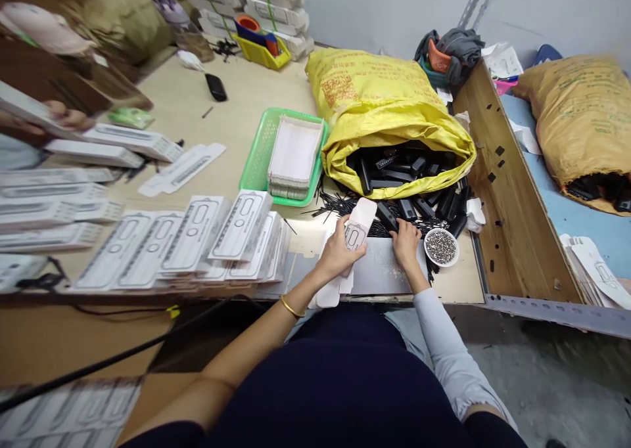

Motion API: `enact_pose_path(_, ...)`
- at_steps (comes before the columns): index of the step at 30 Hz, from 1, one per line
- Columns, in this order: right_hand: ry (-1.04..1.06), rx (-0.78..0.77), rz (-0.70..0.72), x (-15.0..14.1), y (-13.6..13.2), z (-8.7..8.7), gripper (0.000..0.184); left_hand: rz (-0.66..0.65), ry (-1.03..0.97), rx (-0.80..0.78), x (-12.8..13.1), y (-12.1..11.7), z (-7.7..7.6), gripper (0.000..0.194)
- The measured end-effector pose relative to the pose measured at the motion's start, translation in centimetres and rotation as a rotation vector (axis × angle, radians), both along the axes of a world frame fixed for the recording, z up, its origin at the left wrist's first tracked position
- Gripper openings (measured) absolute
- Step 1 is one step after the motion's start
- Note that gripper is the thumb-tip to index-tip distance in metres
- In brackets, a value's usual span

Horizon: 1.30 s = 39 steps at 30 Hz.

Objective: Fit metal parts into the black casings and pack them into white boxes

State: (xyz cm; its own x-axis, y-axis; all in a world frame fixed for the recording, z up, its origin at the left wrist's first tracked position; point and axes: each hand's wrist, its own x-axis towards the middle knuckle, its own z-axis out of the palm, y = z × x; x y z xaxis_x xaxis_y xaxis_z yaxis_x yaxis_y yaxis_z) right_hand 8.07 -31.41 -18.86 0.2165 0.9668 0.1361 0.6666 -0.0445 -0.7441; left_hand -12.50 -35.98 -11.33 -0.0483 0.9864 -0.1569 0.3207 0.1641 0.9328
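My left hand [340, 251] is wrapped round a small white carton [362, 218], its end flap standing up and a printed outline on its face. Flat white cartons [328, 297] lie beneath that hand at the table's front edge. Over the grey metal plate [377, 274], my right hand [408, 243] has its thumb and fingers closed at the near end of a black plastic piece [387, 216]. Thin black rods [340, 205] lie scattered around it. A white bowl [441, 247] of small metal screws stands just right of that hand.
A yellow sack [394, 126] spills black pieces behind my hands. Left of it, a green basket [256, 149] holds stacked white sheets. Packed white cartons [192, 231] line the left. A wooden partition [513, 198] bounds the right. Another person's hand [64, 116] holds a carton at far left.
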Motion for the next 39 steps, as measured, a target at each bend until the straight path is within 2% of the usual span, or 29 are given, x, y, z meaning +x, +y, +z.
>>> enact_pose_path(3, 0.171, 0.04, 0.05, 2.8, 0.6, 0.8, 0.027, -0.143, 0.23, -0.018, -1.2, 0.8, 0.1, 0.07)
enact_pose_path(6, 0.351, 0.141, 0.184, 4.4, 0.1, 3.5, 0.021, -0.268, 0.465, -0.071, -1.8, 1.0, 0.4, 0.073)
enact_pose_path(10, 0.3, 0.137, 0.409, 4.7, -0.4, 7.3, 0.011, -0.392, 0.544, -0.013, -2.1, 1.1, 1.4, 0.074)
enact_pose_path(15, 0.419, 0.267, 0.253, 4.4, -0.2, 10.1, 0.01, -0.352, 0.579, 0.021, -2.6, 1.3, 2.6, 0.074)
enact_pose_path(16, 0.425, 0.257, 0.296, 4.1, -0.2, 10.5, 0.01, -0.37, 0.56, 0.038, -2.5, 1.3, 2.8, 0.074)
enact_pose_path(18, 0.373, 0.182, 0.507, 3.0, -0.4, 11.1, 0.007, -0.446, 0.479, 0.098, -2.2, 1.2, 2.8, 0.074)
enact_pose_path(20, 0.318, 0.086, 0.737, 1.6, -0.2, 11.0, 0.009, -0.492, 0.378, 0.161, -1.8, 1.2, 2.4, 0.073)
enact_pose_path(21, 0.321, 0.049, 0.784, 0.9, 0.0, 10.5, 0.013, -0.489, 0.328, 0.177, -1.6, 1.2, 2.1, 0.072)
enact_pose_path(22, 0.329, 0.016, 0.764, 0.3, 0.5, 9.8, 0.018, -0.463, 0.283, 0.18, -1.5, 1.1, 1.7, 0.071)
enact_pose_path(24, 0.269, -0.035, 0.508, -0.6, 1.7, 7.6, 0.027, -0.363, 0.22, 0.166, -1.5, 1.1, 1.0, 0.07)
enact_pose_path(25, 0.161, -0.074, 0.355, -0.9, 2.3, 6.3, 0.027, -0.309, 0.195, 0.164, -1.5, 1.1, 0.8, 0.07)
enact_pose_path(26, 0.014, -0.143, 0.27, -1.2, 2.9, 4.9, 0.021, -0.265, 0.171, 0.168, -1.4, 1.0, 0.7, 0.071)
enact_pose_path(28, -0.072, -0.195, 0.226, -1.6, 3.7, 2.7, 0.008, -0.218, 0.117, 0.197, -1.2, 0.9, 0.8, 0.071)
enact_pose_path(31, -0.071, -0.182, 0.224, -1.5, 4.0, 1.1, 0.013, -0.224, 0.04, 0.244, 0.0, 0.6, 1.4, 0.07)
enact_pose_path(33, -0.061, -0.157, 0.196, -0.6, 3.8, 1.6, 0.011, -0.218, 0.007, 0.252, 1.1, 0.4, 1.6, 0.071)
enact_pose_path(35, 0.037, -0.113, 0.143, 0.7, 3.0, 3.2, 0.009, -0.213, -0.016, 0.252, 2.4, 0.5, 1.5, 0.072)
enact_pose_path(37, 0.315, -0.014, 0.098, 1.7, 1.7, 5.5, 0.015, -0.221, -0.025, 0.267, 3.7, 0.6, 0.8, 0.073)
enact_pose_path(39, 0.641, 0.122, 0.112, 1.9, -0.1, 7.7, 0.031, -0.234, -0.02, 0.309, 4.7, 0.8, -0.1, 0.075)
